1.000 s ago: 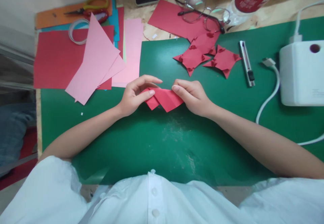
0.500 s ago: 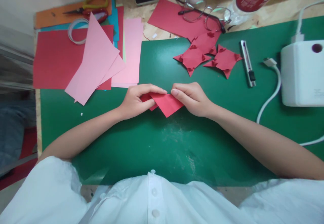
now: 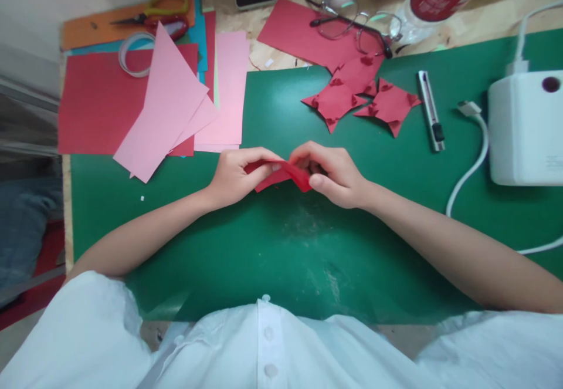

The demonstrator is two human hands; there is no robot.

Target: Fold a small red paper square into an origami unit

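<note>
Both hands are right at the middle of the green cutting mat, and the folded red paper is pinched between them, lifted just off the mat. The left hand has its fingers curled tight on the paper's left end; the right hand is clamped on the right end, thumb underneath (the piece bows up between the two grips). Beyond them lie three finished red star shapes, overlapping one another, with a utility knife just beside them. Far left, pink paper sheets lie over a red sheet. Scissors rest on the orange paper. Eyeglasses sit further back.
</note>
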